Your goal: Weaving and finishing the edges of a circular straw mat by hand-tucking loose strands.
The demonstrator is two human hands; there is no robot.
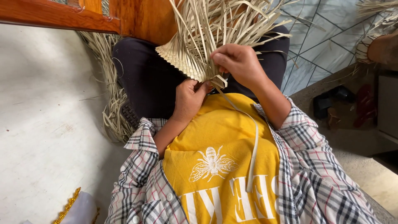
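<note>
Floor (pixel 41 124), pale and bare-looking, fills the left side, with a white cloth trimmed in gold braid (pixel 70 205) at its lower edge and a heap of loose dried palm strips (pixel 110 89) lying along the person's dark trouser leg, close enough to draw from. Above it runs a red-brown wooden furniture frame (pixel 83 16). Next comes the left hand (pixel 188 98), fingers curled shut around the lower edge of the woven palm piece (pixel 184 58), seemingly to brace the finished plaiting against the lap so it cannot twist. The piece sits over the knees, its unwoven strips fanning up and away from the body, clear of the working edge. The right hand (pixel 240 64) sits just above, fingertips pinched closed on a folded strip at that edge; one long strip (pixel 253 141) trails down across the yellow shirt, slack. Further right lie pale blue floor tiles (pixel 327 45) and dark shoes (pixel 331 105) on a lower step
</note>
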